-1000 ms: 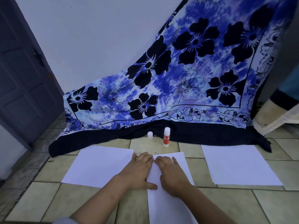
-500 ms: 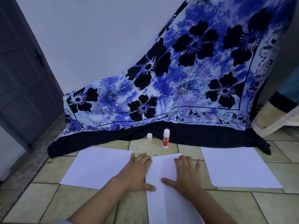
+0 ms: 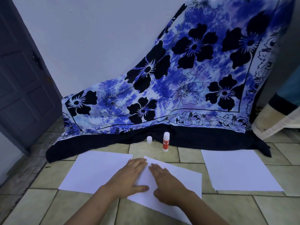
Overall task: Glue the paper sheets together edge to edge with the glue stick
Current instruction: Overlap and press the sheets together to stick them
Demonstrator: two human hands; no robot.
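— Where's the middle sheet (image 3: 177, 181) relative to my fingers?

— Under both palms. My left hand (image 3: 129, 177) lies flat on its left edge, fingers together and stretched toward the far corner, thumb out along the near side. My right hand (image 3: 165, 184) is flat on the sheet just beside it, fingers extended, nothing gripped by either hand; they only press down.

— And the other paper?

— The left sheet (image 3: 95, 172) lies on the tiled floor (image 3: 227, 208), its right edge touching or tucked under the middle one beneath my left hand; I cannot tell which. The right stack of sheets (image 3: 240, 171) sits well apart. The glue stick (image 3: 166, 141) stands upright by the floral cloth (image 3: 186, 82), its cap (image 3: 149, 139) beside it.

— What changed?

— Half a second ago the middle sheet ran straight away from me. Now it's turned, far corner swung left, and my right hand has come back in beside my left.
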